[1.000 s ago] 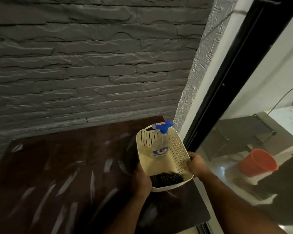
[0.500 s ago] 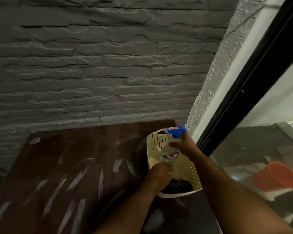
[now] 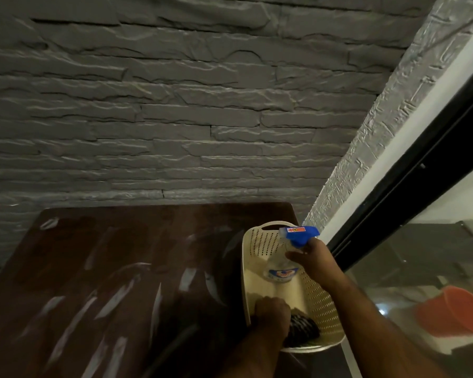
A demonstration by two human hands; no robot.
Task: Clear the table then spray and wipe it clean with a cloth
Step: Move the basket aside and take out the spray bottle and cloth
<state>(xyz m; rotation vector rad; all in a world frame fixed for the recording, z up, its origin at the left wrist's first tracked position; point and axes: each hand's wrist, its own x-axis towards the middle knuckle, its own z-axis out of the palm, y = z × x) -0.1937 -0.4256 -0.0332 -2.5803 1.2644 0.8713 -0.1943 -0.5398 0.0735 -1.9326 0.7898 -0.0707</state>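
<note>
The desk (image 3: 120, 255) looks like dark glossy wood with pale reflected streaks. At its right edge sits a cream perforated plastic basket (image 3: 321, 304), matt, holding a clear plastic spray bottle (image 3: 283, 264) with a glossy blue head. Behind the desk, the grey wall (image 3: 175, 105) is rough, stone-textured.

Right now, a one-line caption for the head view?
Right hand grips the spray bottle in the cream basket; left hand reaches the dark cloth.

1. A grey stone-brick wall (image 3: 175, 118) fills the background.
2. A black door frame (image 3: 410, 170) runs diagonally at right.
3. An orange bucket (image 3: 459, 312) sits at the lower right.
</note>
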